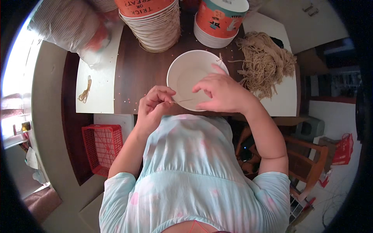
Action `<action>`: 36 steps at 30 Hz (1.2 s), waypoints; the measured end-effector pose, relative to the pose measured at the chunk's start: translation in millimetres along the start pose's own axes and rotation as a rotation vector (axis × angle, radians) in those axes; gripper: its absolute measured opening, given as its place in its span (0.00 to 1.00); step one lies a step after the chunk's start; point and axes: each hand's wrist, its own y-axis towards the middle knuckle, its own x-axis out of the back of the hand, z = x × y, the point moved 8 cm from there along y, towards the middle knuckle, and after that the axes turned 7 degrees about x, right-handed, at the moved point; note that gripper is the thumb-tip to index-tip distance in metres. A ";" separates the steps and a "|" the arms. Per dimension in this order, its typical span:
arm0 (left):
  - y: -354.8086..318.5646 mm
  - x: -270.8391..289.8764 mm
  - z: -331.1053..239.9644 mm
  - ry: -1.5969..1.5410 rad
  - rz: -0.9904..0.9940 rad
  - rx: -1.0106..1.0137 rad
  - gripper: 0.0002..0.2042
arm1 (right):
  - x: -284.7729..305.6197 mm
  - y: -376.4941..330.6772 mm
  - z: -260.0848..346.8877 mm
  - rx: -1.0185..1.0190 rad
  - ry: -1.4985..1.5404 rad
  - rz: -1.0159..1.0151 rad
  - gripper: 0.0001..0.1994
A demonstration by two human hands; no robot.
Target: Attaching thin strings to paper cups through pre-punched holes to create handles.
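A white paper bucket (182, 68) stands at the table's front edge, its open mouth facing up. My left hand (155, 101) is at its near left rim, thumb and forefinger pinched on a thin cord (184, 101), whose free end points right across the bucket's near side. Over the bucket's right side is my right hand (223, 91), its thumb and fingers apart and nothing visible between them. A short bit of beige string (220, 58) sticks up at the bucket's far right rim, and I cannot tell whether it is the same cord.
Behind are a tall stack of orange-and-white buckets (155, 33) and a shorter stack (217, 27). Tangled beige strings (266, 60) heap at the right. A small bundle of cord (85, 90) lies left, near plastic-wrapped stacked tubs (66, 25). A red basket (101, 147) sits below the table.
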 end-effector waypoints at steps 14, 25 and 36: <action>-7.9 -3.6 34.4 -0.340 -0.078 0.455 0.07 | -15.6 45.4 34.5 0.100 0.354 0.198 0.07; -11.3 2.7 39.2 -0.353 -0.047 0.383 0.04 | -53.0 23.6 -8.5 -0.055 0.012 0.547 0.11; -10.0 -21.3 13.3 0.001 0.212 0.337 0.06 | -32.4 48.5 23.5 0.094 0.446 0.223 0.07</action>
